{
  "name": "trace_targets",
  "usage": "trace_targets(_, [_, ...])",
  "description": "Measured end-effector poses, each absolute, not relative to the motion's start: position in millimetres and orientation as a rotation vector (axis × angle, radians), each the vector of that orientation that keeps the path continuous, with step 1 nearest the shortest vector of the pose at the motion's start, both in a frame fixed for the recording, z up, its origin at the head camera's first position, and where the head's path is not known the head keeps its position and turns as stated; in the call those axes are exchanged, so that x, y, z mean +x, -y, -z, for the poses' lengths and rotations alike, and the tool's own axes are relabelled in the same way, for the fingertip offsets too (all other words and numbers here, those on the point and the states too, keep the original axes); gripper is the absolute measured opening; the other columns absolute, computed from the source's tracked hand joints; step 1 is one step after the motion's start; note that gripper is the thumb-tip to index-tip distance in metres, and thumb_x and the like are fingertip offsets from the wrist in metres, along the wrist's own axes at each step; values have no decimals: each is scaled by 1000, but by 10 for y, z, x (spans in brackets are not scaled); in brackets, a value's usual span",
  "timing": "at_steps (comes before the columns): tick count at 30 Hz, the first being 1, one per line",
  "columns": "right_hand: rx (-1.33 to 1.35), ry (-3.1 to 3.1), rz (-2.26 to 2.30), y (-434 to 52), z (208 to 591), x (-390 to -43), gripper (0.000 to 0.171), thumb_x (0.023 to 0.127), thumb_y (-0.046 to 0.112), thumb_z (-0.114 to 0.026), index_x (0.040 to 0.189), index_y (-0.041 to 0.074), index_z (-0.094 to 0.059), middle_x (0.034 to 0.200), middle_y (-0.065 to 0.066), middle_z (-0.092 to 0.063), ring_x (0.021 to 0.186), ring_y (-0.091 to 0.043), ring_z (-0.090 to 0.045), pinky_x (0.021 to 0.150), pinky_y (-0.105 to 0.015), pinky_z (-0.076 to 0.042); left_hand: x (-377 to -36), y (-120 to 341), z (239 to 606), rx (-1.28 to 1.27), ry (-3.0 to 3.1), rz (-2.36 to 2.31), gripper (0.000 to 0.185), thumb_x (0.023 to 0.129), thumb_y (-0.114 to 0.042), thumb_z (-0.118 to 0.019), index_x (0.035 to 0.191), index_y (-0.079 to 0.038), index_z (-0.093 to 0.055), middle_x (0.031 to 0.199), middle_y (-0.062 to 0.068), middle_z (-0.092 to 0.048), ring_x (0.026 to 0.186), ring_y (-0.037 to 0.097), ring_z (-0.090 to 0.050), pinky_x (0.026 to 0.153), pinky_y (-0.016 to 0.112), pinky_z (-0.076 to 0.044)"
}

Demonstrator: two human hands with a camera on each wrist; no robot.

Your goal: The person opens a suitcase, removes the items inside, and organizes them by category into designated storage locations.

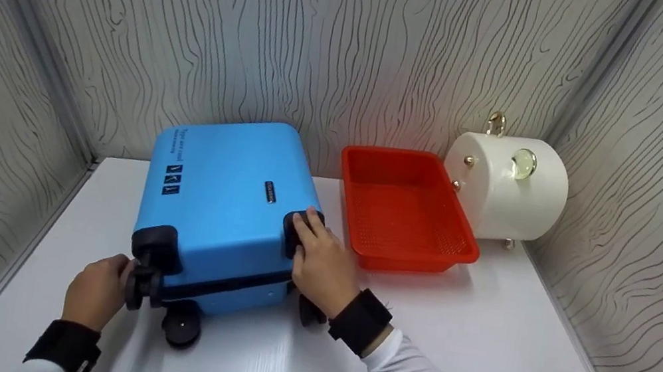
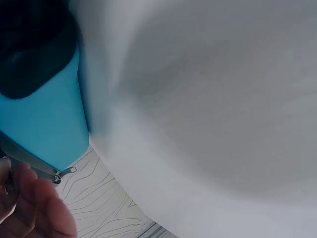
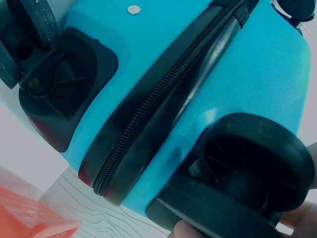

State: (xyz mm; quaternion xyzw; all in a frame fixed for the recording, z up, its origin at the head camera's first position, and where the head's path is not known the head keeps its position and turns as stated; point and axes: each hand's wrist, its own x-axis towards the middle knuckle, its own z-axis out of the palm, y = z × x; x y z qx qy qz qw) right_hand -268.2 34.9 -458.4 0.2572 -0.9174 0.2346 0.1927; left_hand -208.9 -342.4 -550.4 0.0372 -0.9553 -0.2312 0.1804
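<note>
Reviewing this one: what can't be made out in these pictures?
Left hand: head view, fingertips hidden behind a wheel of the blue suitcase.
Nameplate: head view, lettering too small to read.
Red basket: right wrist view, cut off by the left and bottom edges.

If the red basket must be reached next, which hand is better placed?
Probably the right hand: it touches the blue suitcase on the side nearer the red basket, while the left hand is by a wheel on the opposite side.

The suitcase (image 1: 219,214) looks like hard plastic — finely ribbed, softly glossy — with matt plastic wheels (image 1: 181,326); the basket (image 1: 409,266) is shiny plastic, the counter (image 1: 511,357) smooth and faintly glossy.
</note>
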Motion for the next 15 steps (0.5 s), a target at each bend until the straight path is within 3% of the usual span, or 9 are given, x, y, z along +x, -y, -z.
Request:
trace_targets(4, [694, 2604, -799, -389, 4585, -2691, 50, 106, 20, -66, 154, 7, -61, 163, -21, -54, 138, -42, -65, 112, -60, -53, -2078, 3422, 5443, 141, 2729, 683, 23, 107, -14, -67, 99, 5, -77, 80, 16, -73, 64, 23, -63, 56, 37, -47])
trace_targets(7, [591, 2653, -938, -439, 4596, -2697, 57, 106, 31, -68, 156, 5, -57, 159, -23, -57, 130, -43, -69, 109, -62, -55, -2050, 3405, 5344, 188, 2705, 726, 27, 106, -18, -67, 111, 7, -77, 91, 21, -76, 71, 26, -68, 58, 36, -49])
trace_targets(11, [394, 2750, -1131, -521, 4596, -2707, 67, 101, 45, -74, 147, 1, -56, 130, -22, -70, 102, -34, -71, 90, -53, -63, -1983, 3309, 5148, 224, 2503, 807, 28, 108, -18, -65, 115, 5, -77, 99, 21, -77, 83, 32, -72, 66, 29, -51])
trace_targets(15, [328, 2815, -1374, -588, 4594, -2732, 60, 100, 51, -75, 129, 0, -63, 98, -17, -73, 76, -23, -72, 70, -39, -64, -1895, 3102, 4933, 181, 2294, 838, 25, 109, -15, -63, 116, 5, -76, 106, 21, -75, 92, 35, -72, 76, 14, -46])
